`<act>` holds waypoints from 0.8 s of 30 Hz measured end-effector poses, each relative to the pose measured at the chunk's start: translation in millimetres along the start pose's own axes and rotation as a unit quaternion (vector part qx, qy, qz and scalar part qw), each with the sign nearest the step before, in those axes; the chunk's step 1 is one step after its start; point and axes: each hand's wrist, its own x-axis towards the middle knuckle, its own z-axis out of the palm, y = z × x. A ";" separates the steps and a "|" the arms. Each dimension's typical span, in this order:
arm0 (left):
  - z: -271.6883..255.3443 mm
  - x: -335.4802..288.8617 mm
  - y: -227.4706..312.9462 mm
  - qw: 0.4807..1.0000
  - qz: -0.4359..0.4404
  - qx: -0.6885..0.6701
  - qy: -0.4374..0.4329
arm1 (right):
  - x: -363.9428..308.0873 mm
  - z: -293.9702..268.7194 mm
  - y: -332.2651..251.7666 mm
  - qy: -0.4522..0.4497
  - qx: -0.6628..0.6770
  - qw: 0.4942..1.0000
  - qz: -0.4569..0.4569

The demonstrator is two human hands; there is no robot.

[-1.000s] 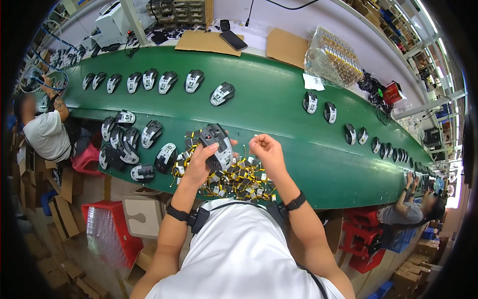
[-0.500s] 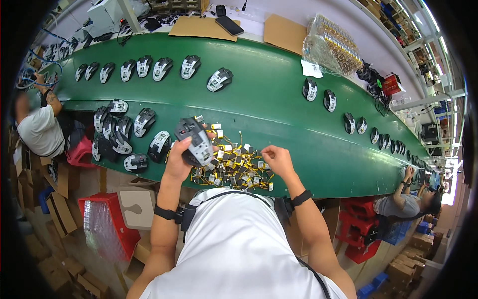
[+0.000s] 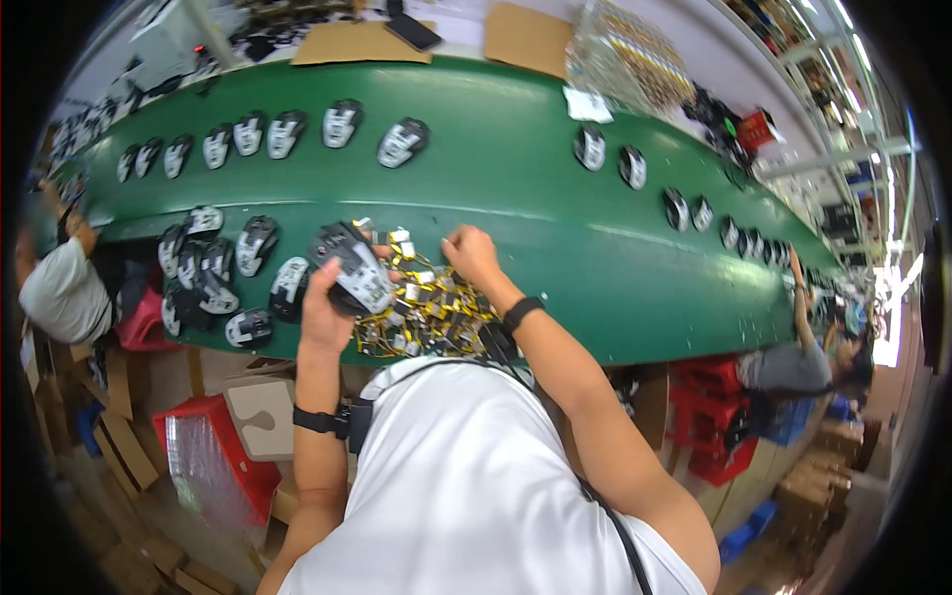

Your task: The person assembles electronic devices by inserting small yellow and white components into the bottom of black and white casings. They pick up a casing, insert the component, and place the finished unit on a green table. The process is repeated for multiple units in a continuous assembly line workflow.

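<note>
Fingers of the left hand close firmly round a black-and-white computer mouse, thumb on its near side and fingertips on its far side, left of centre in the frame; it is held tilted, pale underside showing. Just right of it, the right hand is bent at the wrist, its fingers curled in and nearly together; whether they pinch anything small I cannot tell. Compared with half a second ago, that hand has gone from the right side of the heap of small yellow-edged batteries to its upper right edge, while the left hand keeps its grip, so the mouse is steadied by one hand only and the right is not touching it. Beneath both hands, the heap covers the near edge of the green bench. Farther out, a cluster of similar mice sits at the left of the frame, and a row of mice runs across the upper left. A phone rests on brown cardboard at the top, with a clear plastic bag to its right. At the right edge, a co-worker now stretches an arm farther over the bench.
</note>
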 end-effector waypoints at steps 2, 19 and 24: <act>-2.4 -0.3 -0.9 1.000 -0.007 0.014 0.018 | -5.1 -10.0 -16.7 0.006 0.121 0.993 0.003; 65.0 -4.3 34.7 0.990 0.064 0.095 -0.078 | -76.8 -132.1 -158.4 -0.169 0.587 0.791 -0.041; 87.3 -11.7 44.8 0.996 0.039 0.007 -0.085 | -107.4 -169.4 -173.4 -0.151 0.474 0.861 -0.105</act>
